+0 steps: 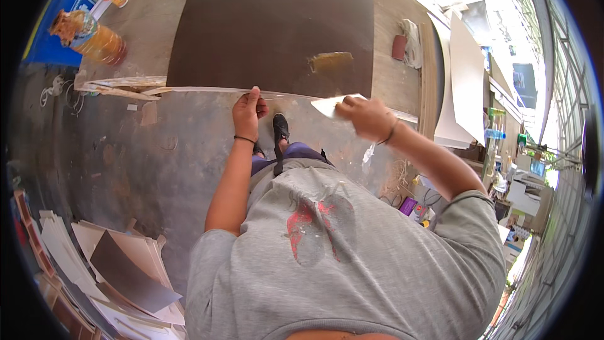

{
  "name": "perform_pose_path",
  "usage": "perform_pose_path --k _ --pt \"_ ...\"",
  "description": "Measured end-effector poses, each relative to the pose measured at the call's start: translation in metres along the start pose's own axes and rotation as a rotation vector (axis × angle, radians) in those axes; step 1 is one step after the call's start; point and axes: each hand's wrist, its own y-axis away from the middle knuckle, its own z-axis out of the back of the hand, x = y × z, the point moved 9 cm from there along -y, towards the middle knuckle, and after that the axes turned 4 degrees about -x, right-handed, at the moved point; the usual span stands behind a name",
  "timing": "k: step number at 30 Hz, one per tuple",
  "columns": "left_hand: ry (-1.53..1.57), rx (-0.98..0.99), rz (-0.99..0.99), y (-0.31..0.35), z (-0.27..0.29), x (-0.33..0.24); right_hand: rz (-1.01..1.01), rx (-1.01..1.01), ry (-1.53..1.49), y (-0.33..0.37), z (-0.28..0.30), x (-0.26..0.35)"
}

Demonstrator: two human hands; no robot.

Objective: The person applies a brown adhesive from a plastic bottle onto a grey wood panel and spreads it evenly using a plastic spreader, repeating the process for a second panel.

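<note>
Workshop floor below: left hand [247,112] fingers pinch dark board [277,25] edge (right hand [365,118] grips scraper [331,106]).

1. The board [270,25] lies on the table [151,19], in front of the person.
2. A can [88,36] stands left of the board.
3. Sheets [119,264] lie on the floor [126,157], lower left.

Right hand [367,116] motion-blurred, white piece [331,106] partly hidden in it, dark panel [277,25] cut off at top

Dark brown laminate sheet [270,25] showing matt and smooth, wooden bench [151,19] looking worn and rough, concrete floor [145,157] appearing stained, grey cloth shirt [352,258] carrying paint smears
</note>
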Motion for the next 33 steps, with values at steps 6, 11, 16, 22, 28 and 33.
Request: perform_pose_path --k 6,11,16,22,28,33 --pt "-0.020 0.005 0.017 0.004 0.004 -0.003 0.066 -0.273 -0.027 -0.136 0.084 -0.043" --pt "-0.064 -0.008 -0.010 0.002 0.005 -0.010 0.154 -0.091 -0.083 -0.184 0.045 -0.038" --pt "-0.015 -0.002 0.003 0.002 0.007 -0.004 -0.021 0.174 -0.134 -0.101 0.006 -0.071" --pt "-0.028 0.001 0.019 0.003 0.005 -0.001 -0.121 0.124 -0.114 -0.030 -0.016 -0.022" --pt "-0.059 0.030 0.021 0.002 0.003 -0.010 -0.211 0.165 -0.163 0.008 -0.023 0.000" --pt "-0.073 0.039 0.032 -0.001 0.008 -0.008 -0.218 0.138 -0.271 0.018 0.006 0.019"
